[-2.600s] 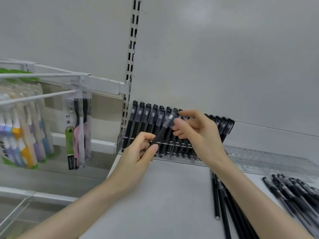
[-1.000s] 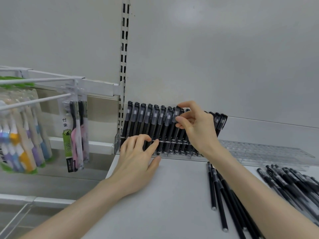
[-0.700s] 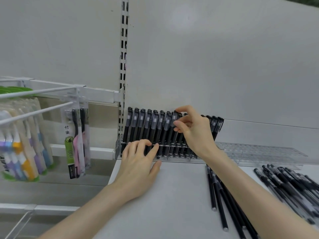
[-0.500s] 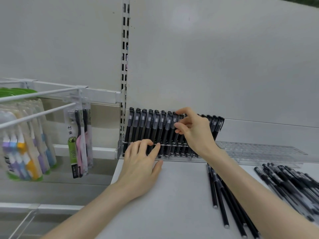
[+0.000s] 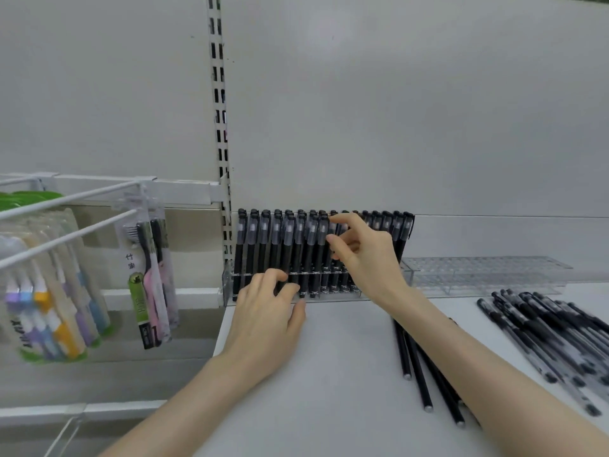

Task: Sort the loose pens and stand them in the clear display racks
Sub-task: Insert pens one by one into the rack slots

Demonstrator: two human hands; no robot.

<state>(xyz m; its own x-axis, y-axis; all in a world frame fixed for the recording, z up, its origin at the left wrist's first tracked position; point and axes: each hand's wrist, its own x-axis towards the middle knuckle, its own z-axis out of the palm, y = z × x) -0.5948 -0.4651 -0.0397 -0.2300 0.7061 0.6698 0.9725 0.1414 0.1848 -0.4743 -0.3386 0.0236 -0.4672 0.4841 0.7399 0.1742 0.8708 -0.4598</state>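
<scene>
**One pen is being seated in the nearly full rack**

The step in hand is judged to be the seating of one pen [image 5: 332, 230] in the filled rack [image 5: 229, 285]. This rack stands at the back of the shelf [image 5: 329, 374], against the wall. The cap of that pen appears to be pinched between thumb and forefinger of the right hand [image 5: 365, 255], with the other fingers curled beside it; the contact itself is partly hidden. The left hand [image 5: 267, 321] is laid flat with its fingers nearly straight. Its fingertips [image 5: 278, 278] touch the front of the rack and nothing is held in it, so the rack is probably being steadied.

Next, a release is called for, then a reach to the right, where the loose pens [image 5: 543, 334] are heaped on the shelf. A few dark pens [image 5: 415, 364] lie under the right forearm. The empty rack [image 5: 478, 272], just beside the filled one, is likely to be needed, since few free slots can be seen. Toothbrush packs [image 5: 148, 275] are hung on hooks to the left, apart from the work.
</scene>
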